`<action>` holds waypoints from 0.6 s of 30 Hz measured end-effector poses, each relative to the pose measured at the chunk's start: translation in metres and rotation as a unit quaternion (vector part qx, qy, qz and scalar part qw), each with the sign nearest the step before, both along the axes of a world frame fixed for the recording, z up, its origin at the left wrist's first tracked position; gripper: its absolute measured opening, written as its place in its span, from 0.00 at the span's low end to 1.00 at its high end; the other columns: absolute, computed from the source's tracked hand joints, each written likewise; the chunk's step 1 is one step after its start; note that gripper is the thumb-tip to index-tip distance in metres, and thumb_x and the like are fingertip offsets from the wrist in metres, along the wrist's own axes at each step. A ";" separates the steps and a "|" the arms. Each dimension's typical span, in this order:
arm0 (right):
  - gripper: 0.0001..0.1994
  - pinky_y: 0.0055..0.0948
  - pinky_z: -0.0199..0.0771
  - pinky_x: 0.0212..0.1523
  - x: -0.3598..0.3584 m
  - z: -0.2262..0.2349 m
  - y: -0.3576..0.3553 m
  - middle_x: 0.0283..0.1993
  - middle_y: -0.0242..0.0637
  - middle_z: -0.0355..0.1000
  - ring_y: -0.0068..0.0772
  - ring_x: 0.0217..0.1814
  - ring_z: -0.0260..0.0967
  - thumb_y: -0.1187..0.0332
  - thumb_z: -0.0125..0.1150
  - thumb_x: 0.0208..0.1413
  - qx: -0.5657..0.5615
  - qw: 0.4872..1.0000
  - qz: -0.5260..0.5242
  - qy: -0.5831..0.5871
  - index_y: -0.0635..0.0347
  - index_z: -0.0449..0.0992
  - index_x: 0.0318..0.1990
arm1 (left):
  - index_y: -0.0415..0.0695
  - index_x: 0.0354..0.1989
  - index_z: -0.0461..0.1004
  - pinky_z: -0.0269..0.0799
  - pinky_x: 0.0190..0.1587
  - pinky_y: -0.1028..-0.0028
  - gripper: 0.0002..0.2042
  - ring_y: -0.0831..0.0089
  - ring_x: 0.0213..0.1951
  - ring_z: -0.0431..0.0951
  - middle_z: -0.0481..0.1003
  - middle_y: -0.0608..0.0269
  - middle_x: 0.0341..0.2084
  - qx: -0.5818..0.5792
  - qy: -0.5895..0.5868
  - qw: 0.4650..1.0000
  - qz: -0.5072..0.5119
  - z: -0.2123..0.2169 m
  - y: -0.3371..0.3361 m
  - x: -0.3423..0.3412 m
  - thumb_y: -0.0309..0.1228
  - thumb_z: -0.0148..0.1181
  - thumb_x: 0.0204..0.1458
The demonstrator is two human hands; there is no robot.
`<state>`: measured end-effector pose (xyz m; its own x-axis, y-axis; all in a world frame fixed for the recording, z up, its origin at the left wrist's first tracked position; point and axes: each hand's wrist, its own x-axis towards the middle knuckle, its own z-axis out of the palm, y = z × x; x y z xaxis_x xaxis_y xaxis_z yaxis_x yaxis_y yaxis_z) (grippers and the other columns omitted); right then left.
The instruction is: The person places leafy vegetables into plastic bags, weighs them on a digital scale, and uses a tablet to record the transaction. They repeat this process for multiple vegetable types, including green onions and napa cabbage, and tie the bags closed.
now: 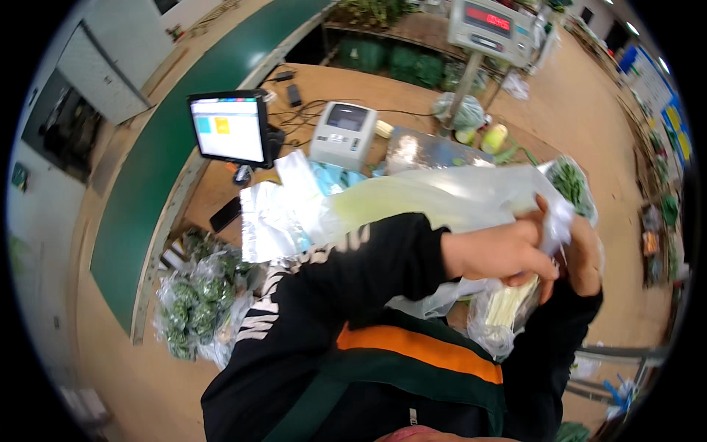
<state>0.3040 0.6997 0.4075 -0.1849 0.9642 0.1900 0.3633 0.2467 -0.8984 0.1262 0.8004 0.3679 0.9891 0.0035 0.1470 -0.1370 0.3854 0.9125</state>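
A large translucent plastic bag [434, 195], with something pale green showing through it, stretches across the table in front of me. At its right end the bag is gathered into a white twisted neck [557, 227]. My left hand [508, 252] reaches across from the left, its fingers closed at this neck. From the other side, my right hand [583, 254] is curled round the same neck, partly hidden behind the plastic. Just below both hands lies a clear bag of pale, thin stalks [508, 309]. A bag of green vegetables [567, 180] sits beyond my right hand.
A scale display [490, 26] stands on a post above a metal scale plate [427, 149]. Left of it are a label printer [342, 136], a monitor [228, 129] and a black phone [226, 214]. Bagged greens [195, 306] lie at the left. Green squash [493, 138] rests behind the plate.
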 end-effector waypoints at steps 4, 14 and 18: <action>0.11 0.29 0.65 0.37 0.010 -0.020 -0.011 0.35 0.36 0.72 0.32 0.36 0.69 0.72 0.57 0.52 0.033 0.971 0.013 -0.235 0.69 0.74 0.42 | 0.32 0.33 0.79 0.67 0.23 0.72 0.14 0.76 0.18 0.73 0.74 0.62 0.18 0.095 -0.003 0.977 0.190 -0.032 0.020 -0.026 0.35 0.62 0.58; 0.11 0.36 0.63 0.59 0.076 -0.198 -0.005 0.32 0.36 0.68 0.29 0.43 0.66 0.67 0.50 0.65 -0.004 0.846 -0.063 0.530 0.68 0.73 0.37 | 0.47 0.32 0.71 0.56 0.23 0.80 0.14 0.76 0.23 0.72 0.78 0.63 0.28 -0.444 -0.084 0.850 0.270 -0.185 0.065 -0.085 0.41 0.48 0.67; 0.22 0.38 0.59 0.67 -0.067 -0.098 0.007 0.55 0.44 0.74 0.37 0.59 0.69 0.58 0.46 0.71 0.092 0.943 -0.209 0.241 0.72 0.73 0.55 | 0.40 0.38 0.78 0.68 0.30 0.77 0.20 0.74 0.29 0.75 0.80 0.61 0.36 -0.004 -0.026 0.987 0.158 -0.061 0.014 -0.067 0.45 0.49 0.67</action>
<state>0.2373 0.7066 0.3090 0.3550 0.8758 0.3270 0.0244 0.3409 -0.9398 0.0594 0.8143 0.3068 0.9293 0.3126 0.1969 -0.2987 0.3221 0.8983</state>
